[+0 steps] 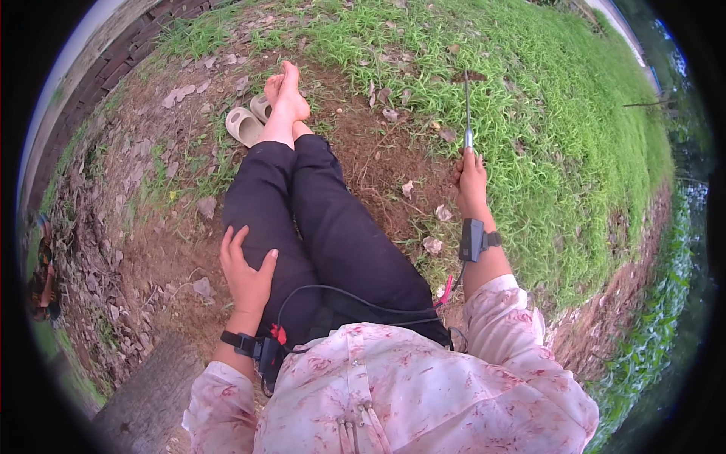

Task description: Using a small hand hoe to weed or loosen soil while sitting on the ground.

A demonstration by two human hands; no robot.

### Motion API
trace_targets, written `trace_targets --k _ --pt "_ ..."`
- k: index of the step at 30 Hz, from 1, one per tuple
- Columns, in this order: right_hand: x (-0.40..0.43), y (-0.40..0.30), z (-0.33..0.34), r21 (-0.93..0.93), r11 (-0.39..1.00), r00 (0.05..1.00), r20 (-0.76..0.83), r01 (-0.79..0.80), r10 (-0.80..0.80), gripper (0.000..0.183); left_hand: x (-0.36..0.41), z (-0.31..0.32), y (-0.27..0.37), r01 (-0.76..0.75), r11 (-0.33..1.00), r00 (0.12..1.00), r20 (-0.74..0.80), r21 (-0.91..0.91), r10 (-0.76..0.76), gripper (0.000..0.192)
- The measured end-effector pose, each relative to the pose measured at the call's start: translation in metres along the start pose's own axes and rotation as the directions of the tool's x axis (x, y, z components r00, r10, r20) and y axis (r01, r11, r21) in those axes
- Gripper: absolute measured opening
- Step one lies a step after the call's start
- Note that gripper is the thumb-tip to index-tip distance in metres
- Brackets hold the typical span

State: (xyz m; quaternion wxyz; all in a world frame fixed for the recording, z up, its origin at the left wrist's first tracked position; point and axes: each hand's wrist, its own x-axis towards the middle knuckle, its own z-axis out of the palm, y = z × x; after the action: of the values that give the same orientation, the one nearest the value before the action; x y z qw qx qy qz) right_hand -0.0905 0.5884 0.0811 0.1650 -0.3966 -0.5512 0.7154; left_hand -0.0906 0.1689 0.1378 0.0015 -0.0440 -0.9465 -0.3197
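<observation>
My right hand (pixel 471 179) is closed around the handle of a thin metal-shafted hand tool (pixel 468 108), which points away from me over the grass. The tool's far end lies by a small dark patch among the blades; its exact shape is unclear. My left hand (pixel 247 278) rests on the left thigh of my dark trousers (pixel 351 238), fingers spread, holding nothing. My bare feet (pixel 288 93) are crossed at the ankles, beside a pair of beige clogs (pixel 244 126). Both wrists carry strapped black devices (pixel 472 241), with a cable running across my lap.
Green grass (pixel 556 142) spreads ahead and to the right. Bare reddish soil (pixel 374 153) with dry leaves lies beside my legs. A tree trunk (pixel 153 391) is at the lower left, a brick wall (pixel 113 68) at the upper left. Another person (pixel 45 278) is at the far left edge.
</observation>
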Motion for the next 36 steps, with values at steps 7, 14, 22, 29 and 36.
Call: trace_targets --k 7,14,22,29,36 --pt "0.041 0.038 0.048 -0.073 0.997 0.997 -0.066 0.020 -0.025 0.022 -0.004 0.001 -0.007 0.021 1.000 1.000 -0.009 0.013 -0.021 0.058" --pt "-0.046 0.192 -0.035 -0.751 0.593 0.627 0.319 -0.291 0.711 0.032 0.005 0.008 0.001 -0.003 1.000 1.000 0.010 -0.011 0.003 0.058" --pt "-0.105 0.144 -0.044 -0.381 0.432 0.388 0.190 -0.817 0.902 0.037 0.007 0.012 0.000 -0.024 1.000 1.000 0.006 -0.003 0.024 0.057" --pt "-0.025 0.061 -0.021 -0.307 0.857 0.899 0.013 -0.413 0.438 0.026 0.006 0.012 0.000 -0.018 1.000 1.000 0.016 -0.005 0.018 0.057" --pt "0.032 0.011 0.021 -0.138 0.990 0.998 -0.060 -0.038 0.030 0.033 0.005 0.009 -0.002 -0.017 1.000 1.000 0.016 0.006 0.017 0.057"
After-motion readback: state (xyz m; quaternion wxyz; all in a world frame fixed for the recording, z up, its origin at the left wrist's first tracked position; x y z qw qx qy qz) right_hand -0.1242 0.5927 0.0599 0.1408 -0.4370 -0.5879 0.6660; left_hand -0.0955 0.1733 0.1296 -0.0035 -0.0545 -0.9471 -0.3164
